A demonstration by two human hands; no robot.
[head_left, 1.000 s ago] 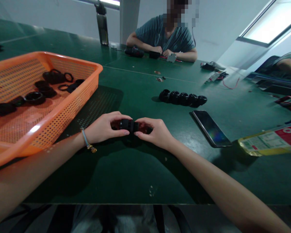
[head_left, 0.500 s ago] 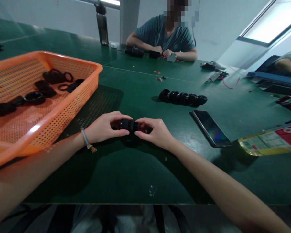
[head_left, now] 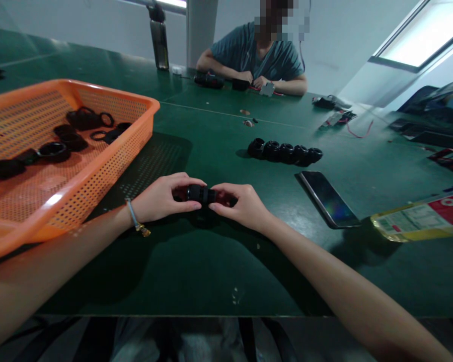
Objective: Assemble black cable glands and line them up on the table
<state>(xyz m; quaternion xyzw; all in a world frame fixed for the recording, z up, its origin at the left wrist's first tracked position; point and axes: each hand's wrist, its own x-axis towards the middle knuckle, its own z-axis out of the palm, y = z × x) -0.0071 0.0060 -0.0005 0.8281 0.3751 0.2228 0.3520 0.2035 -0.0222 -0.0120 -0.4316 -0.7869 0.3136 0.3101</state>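
Black part point(head_left: 201, 194), one: left hand point(head_left: 162, 199) and right hand point(head_left: 245, 206) pinching opposite ends, apparently for steadiness. Black fittings point(head_left: 287, 153), two o'clock: aligned, seemingly for order. Orange basket point(head_left: 115, 176): nine o'clock.

Looks like a workshop or small assembly room. Long green smooth-topped worktable point(head_left: 211, 271) as landmark; on it, orange perforated plastic basket point(head_left: 113, 100) of black plastic parts, row of black rounded plastic fittings point(head_left: 286, 153), loose electronics with red wire point(head_left: 340, 119). At its far side, person in blue-grey short-sleeved top point(head_left: 241, 53), hands at wired parts. Plain pale wall point(head_left: 324, 50) behind.
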